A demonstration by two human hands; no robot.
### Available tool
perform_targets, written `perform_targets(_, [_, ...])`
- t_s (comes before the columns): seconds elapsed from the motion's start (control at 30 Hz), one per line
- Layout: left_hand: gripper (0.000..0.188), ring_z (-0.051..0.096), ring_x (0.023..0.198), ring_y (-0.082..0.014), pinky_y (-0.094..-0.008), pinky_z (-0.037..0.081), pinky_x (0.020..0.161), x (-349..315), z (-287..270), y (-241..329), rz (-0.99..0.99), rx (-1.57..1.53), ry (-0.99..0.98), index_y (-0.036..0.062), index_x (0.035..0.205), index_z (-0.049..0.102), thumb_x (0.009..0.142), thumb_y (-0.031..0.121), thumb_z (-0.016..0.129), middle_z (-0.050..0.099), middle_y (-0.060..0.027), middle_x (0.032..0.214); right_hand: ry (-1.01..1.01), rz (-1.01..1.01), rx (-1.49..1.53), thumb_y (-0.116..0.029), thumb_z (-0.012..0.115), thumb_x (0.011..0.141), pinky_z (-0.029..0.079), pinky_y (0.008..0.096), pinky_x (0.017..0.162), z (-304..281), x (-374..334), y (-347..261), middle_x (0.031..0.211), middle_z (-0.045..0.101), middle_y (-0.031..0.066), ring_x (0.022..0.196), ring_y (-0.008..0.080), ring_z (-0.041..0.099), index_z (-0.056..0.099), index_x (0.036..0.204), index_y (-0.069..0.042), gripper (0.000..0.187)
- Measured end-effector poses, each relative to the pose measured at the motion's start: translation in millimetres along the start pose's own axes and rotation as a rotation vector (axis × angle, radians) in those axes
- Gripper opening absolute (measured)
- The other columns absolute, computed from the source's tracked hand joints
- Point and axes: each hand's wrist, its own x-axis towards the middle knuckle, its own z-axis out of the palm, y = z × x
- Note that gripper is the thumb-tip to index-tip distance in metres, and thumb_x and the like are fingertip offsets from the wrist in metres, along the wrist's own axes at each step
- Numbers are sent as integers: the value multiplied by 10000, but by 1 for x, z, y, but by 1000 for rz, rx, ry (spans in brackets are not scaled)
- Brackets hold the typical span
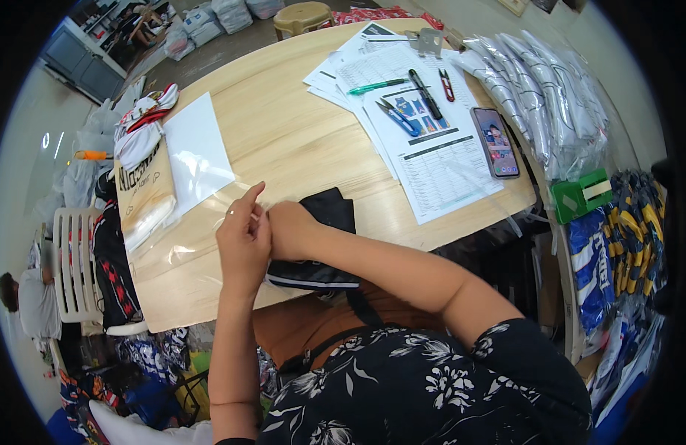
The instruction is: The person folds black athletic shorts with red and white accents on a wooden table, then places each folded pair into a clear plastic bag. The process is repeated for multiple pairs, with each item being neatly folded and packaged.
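Note:
My left hand (243,236) and my right hand (292,228) meet over the near edge of the table, touching each other. The left has one finger stretched upward and its other fingers curled. The right is bent inward, its fingertips hidden behind the left, so whatever they pinch cannot be made out. Beneath my right wrist and forearm lies a folded black garment (332,211) with a white stripe along its near edge, partly covered by my arm. A glossy clear plastic sheet or bag (202,239) lies on the table left of my hands.
The wooden table (269,111) carries printed sheets (447,178), blue thread snips (397,117), red snips (447,85), pens and a phone (496,142). Bagged white garments (539,96) and a green tape dispenser (582,196) stand right. At left are packed clothing (146,185), a white chair (74,263) and another person (37,304).

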Motion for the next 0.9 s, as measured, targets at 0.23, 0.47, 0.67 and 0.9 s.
perform_targets(0.23, [406,580,1009,-384,-465,507,782,-2,2,-41,-80,425,237,80,1140,566,745,14,633,527,-169,1126,324,481,218,-469,665,824,541,459,874,-9,3,16,1158,649,287,1028,393,664,154,1485,159,1045])
perform_targets(0.47, [378,629,723,-222,-328,503,655,-25,54,-60,-323,-335,204,14,1273,462,916,53,580,620,-121,910,577,549,375,-369,663,882,515,441,896,-25,-24,65,1047,662,333,1034,434,655,356,1369,198,808])
perform_targets(0.67, [632,643,985,-177,-265,518,825,-46,73,-49,-204,-835,119,60,1438,235,903,-82,539,627,-149,1091,685,473,540,-351,681,905,505,399,887,-26,15,67,1097,648,326,1018,387,661,471,1276,160,666])
perform_targets(0.9, [847,616,1058,-205,-305,539,830,-62,49,-43,-279,-741,66,112,1464,183,801,-159,634,584,-166,1219,753,286,-51,-170,577,934,306,538,1130,-17,-1,21,1438,304,434,1339,564,330,384,1407,131,593])
